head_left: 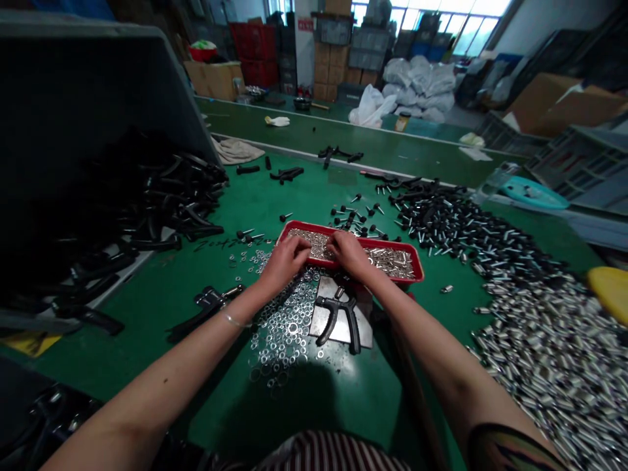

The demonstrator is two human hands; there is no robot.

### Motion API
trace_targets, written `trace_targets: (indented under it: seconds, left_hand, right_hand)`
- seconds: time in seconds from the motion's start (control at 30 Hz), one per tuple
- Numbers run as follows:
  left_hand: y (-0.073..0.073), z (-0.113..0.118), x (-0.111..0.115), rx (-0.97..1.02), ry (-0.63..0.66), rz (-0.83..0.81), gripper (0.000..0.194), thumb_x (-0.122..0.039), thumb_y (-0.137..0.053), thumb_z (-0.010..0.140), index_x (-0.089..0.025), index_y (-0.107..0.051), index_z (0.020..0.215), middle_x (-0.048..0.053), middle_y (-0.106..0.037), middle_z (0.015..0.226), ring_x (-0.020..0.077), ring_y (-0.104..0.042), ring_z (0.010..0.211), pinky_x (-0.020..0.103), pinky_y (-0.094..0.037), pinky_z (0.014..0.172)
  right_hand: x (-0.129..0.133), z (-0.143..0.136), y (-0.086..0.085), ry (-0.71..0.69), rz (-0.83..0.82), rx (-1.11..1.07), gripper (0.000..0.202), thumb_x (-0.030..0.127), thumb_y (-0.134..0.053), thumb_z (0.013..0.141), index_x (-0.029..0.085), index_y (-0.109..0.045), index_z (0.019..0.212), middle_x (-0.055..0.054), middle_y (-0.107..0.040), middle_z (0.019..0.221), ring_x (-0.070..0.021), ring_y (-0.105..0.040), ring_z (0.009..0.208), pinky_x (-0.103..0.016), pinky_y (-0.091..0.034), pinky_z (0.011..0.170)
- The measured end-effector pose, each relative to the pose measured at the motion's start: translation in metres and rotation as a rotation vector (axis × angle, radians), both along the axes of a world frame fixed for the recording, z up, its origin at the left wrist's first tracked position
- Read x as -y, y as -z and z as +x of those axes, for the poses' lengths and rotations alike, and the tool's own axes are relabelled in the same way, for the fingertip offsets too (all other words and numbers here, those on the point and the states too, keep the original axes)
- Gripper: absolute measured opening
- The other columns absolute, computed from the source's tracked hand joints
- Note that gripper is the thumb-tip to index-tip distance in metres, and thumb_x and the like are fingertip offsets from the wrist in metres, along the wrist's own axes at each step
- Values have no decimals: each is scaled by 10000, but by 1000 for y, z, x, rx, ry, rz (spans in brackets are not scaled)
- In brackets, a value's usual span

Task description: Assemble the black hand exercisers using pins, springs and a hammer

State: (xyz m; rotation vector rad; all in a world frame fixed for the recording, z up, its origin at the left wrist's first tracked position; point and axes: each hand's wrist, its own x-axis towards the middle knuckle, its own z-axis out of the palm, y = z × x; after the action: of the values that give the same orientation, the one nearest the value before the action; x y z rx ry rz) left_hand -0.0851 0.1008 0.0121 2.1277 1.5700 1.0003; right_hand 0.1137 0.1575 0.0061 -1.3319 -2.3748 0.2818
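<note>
Grey bin [98,30]: far left, tipped toward the green table [220,409], black handles [186,190] heaped in its mouth and out over its lower edge. Black tool [209,304]: lying beside the left forearm, a thing to keep the sleeve-less wrist off. Left hand [284,258]: over the left end of the red tray [417,265], fingers curled and drawn together at the small metal pieces [318,242]; any piece pinched is hidden, so cannot tell. Washers [289,327]: loose spread below the tray, partly under the left wrist. Red tray: at centre, 1 long shape, its rim raised around the pieces. Right hand [349,252]: near the tray's middle, fingers bent down and bunched at the pieces; whether they pinch 1 or none, cannot tell. Handling, as judged: fingertips low, 1 piece taken at a time, lifted straight up past the rim, so that neither knuckles nor piece catch the edge; light touch, lest the pieces scatter into the washers. Metal plate [366,327]: just below the tray, 1 black clamp [352,324] lying on it, legs toward the wearer. Room, as judged: best way out for the hands is up and back over the plate, between the 2 forearms; sideways sweeps at left risk the washers. Black-headed screws [441,222]: heaped beyond the tray, to its right. Metal sleeves [564,353]: large heap, far right, outside the right forearm.
</note>
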Motion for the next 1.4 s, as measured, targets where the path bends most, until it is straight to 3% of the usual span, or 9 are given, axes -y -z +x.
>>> trace_targets:
  seconds: [0.17, 0.27, 0.37, 0.53, 0.73, 0.9, 1.07, 1.2, 1.4]
  left_hand:
    - [9, 30, 69, 13, 246, -188, 111, -257, -560, 944, -194, -644, 910, 27, -691, 908, 182, -630, 876, 341, -485, 840]
    - [15, 48, 81, -164, 290, -116, 126, -270, -546, 955, -195, -642, 922, 47, -675, 928, 220, -607, 940, 401, -444, 906]
    - [19, 57, 80, -167, 293, -92, 116, -242, -529, 961, -193, -634, 971, 59, -668, 977, 222, -598, 971, 394, -440, 915]
    - [24, 56, 79, -16, 254, -137, 76, -241, -572, 939, -195, -631, 955, 39, -668, 964, 203, -605, 943, 354, -454, 893]
    - [27, 59, 79, -224, 228, -86, 112, -271, -568, 943, -189, -632, 899, 53, -649, 962, 224, -581, 951, 401, -410, 916]
    - [32, 44, 75, -121, 117, -52, 84, -243, -547, 949, -194, -616, 950, 49, -649, 985, 214, -582, 981, 388, -416, 932]
    - [39, 20, 78, -70, 73, -73, 77, -245, -551, 941, -207, -614, 920, 38, -644, 945, 212, -587, 961, 388, -433, 929]
    - [39, 9, 98, -59, 70, -58, 75, -247, -543, 950, -213, -610, 946, 39, -643, 968, 210, -579, 980, 391, -425, 942]
    - [47, 0, 131, -111, 198, -161, 140, -274, -553, 952, -228, -639, 1053, 53, -644, 1040, 211, -566, 1023, 382, -419, 942]
  right_hand:
    - [73, 40, -4, 83, -289, -607, 143, 329, -567, 910, 199, -578, 970, -26, -668, 909, -163, -623, 796, -285, -486, 728]
    - [125, 70, 4, 217, -616, -981, 228, 404, -666, 844, 202, -585, 912, 5, -651, 801, -145, -627, 679, -285, -513, 662]
    - [160, 92, 11, 346, -704, -1113, 261, 412, -710, 812, 192, -593, 888, 13, -645, 764, -130, -622, 621, -285, -523, 637]
    - [179, 102, 12, 377, -695, -1094, 270, 390, -762, 762, 189, -621, 876, 0, -676, 827, -130, -654, 671, -273, -527, 667]
    - [176, 88, 12, 348, -764, -1150, 286, 409, -755, 766, 192, -616, 889, 7, -689, 715, -147, -666, 626, -286, -529, 663]
    - [172, 83, 14, 311, -728, -1023, 240, 424, -663, 851, 191, -610, 876, 0, -670, 697, -162, -638, 627, -303, -513, 655]
    - [152, 70, 21, 130, -218, -459, 152, 332, -597, 922, 211, -641, 842, -63, -677, 867, -234, -596, 851, -393, -476, 811]
    - [140, 58, 32, -32, -37, -161, 166, 300, -526, 972, 201, -635, 896, -93, -662, 937, -246, -554, 915, -400, -463, 853]
    - [140, 53, 38, -38, 52, -28, 206, 298, -478, 993, 187, -638, 924, -116, -660, 942, -259, -536, 915, -396, -471, 825]
